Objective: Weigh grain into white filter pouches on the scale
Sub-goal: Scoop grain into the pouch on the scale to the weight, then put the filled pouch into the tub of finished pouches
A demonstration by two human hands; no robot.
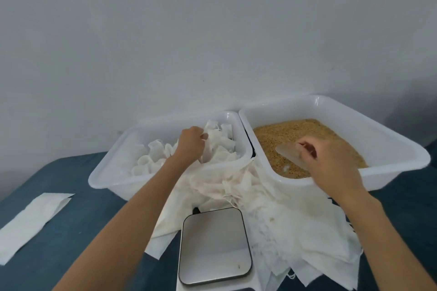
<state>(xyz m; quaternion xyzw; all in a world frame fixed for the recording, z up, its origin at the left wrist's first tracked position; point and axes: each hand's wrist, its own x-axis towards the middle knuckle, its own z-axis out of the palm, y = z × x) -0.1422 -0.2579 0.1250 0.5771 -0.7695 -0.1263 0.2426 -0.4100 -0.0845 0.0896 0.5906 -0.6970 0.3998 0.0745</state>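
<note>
The left hand (191, 143) pinches a filled pouch (218, 142) in its tub; the right hand (331, 160) grips a clear scoop (289, 155) over grain (295, 134). The scale (214, 245) sits nearer, between both forearms.
</note>
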